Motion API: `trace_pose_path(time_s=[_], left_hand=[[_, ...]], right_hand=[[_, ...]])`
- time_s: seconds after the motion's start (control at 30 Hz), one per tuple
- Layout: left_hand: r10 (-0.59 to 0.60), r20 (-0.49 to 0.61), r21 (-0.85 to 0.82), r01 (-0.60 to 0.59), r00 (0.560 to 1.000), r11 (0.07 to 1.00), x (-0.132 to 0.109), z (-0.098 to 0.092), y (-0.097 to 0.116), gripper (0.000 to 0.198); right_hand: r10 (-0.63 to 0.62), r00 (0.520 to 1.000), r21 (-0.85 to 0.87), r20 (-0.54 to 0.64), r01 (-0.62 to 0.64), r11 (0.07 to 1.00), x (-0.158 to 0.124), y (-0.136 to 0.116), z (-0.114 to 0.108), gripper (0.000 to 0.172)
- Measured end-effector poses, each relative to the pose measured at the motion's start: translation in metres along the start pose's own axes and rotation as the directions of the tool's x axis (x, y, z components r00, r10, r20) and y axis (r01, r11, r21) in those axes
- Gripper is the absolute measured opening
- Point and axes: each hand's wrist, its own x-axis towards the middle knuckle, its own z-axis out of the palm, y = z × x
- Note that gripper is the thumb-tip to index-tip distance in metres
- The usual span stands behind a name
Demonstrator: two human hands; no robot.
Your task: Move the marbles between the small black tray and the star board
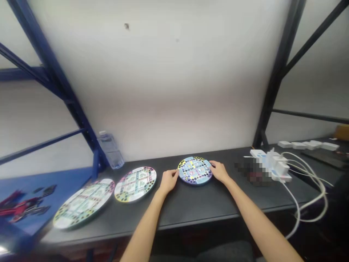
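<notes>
A round, patterned board (195, 170) with a light-blue middle and yellow and purple dotted edges lies on the dark table, between my two hands. At its left rim, my left hand (169, 179) pinches the edge between thumb and fingers. My right hand (219, 171) grips the opposite rim, thumb and fingers closed at the edge. Left of my hands lies a second round board (135, 184), pale with a grid pattern and coloured dots. A third, similar board (85, 203) rests farther left near the table's front edge.
A clear plastic bottle (110, 150) stands by the blue rack post (81, 120). To the right are a white power strip (283, 177) with plugs and looping white cables (323, 196). Red-handled tools (23, 209) lie on the blue surface (65, 183) at left.
</notes>
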Motion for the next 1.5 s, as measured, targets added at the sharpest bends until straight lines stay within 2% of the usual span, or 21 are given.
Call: trace_pose_path(time_s=[0.13, 0.23, 0.33, 0.43, 0.57, 0.67, 0.93, 1.5], left_hand=[[-0.051, -0.046, 0.008, 0.052, 0.998, 0.999, -0.004, -0.004, 0.003, 0.033], [-0.097, -0.085, 0.058, 0.102, 0.992, 0.993, -0.004, -0.004, 0.005, 0.029], [-0.124, -0.097, 0.124, 0.135, 0.988, 0.983, -0.003, -0.004, 0.007, 0.035], [-0.110, -0.059, 0.175, 0.119, 0.992, 0.977, -0.004, -0.003, 0.009, 0.044], [-0.060, -0.001, 0.201, 0.059, 0.998, 0.978, -0.005, -0.001, 0.011, 0.046], [-0.040, 0.018, 0.204, 0.036, 0.999, 0.978, -0.005, -0.001, 0.010, 0.047], [-0.021, 0.013, 0.163, 0.019, 1.000, 0.986, -0.005, -0.002, 0.009, 0.048], [-0.048, -0.038, 0.038, 0.049, 0.998, 0.998, -0.004, 0.001, 0.004, 0.045]], right_hand=[[0.029, 0.999, 0.071, -0.026, -0.027, 0.997, -0.001, 0.001, -0.006, 0.033], [0.042, 0.996, 0.049, -0.074, -0.038, 0.998, -0.003, 0.000, -0.008, 0.028], [0.045, 0.991, -0.009, -0.126, -0.046, 0.999, -0.005, -0.001, -0.009, 0.028], [0.029, 0.989, -0.099, -0.142, -0.043, 0.994, -0.006, -0.003, -0.012, 0.029], [0.015, 0.994, -0.221, -0.110, -0.039, 0.975, -0.007, -0.005, -0.013, 0.033], [0.016, 0.994, -0.244, -0.111, -0.043, 0.969, -0.007, -0.006, -0.013, 0.034], [0.018, 0.995, -0.179, -0.093, -0.034, 0.983, -0.008, -0.005, -0.013, 0.030], [0.121, 0.987, 0.092, -0.109, -0.112, 0.990, -0.005, 0.000, -0.015, 0.024]])
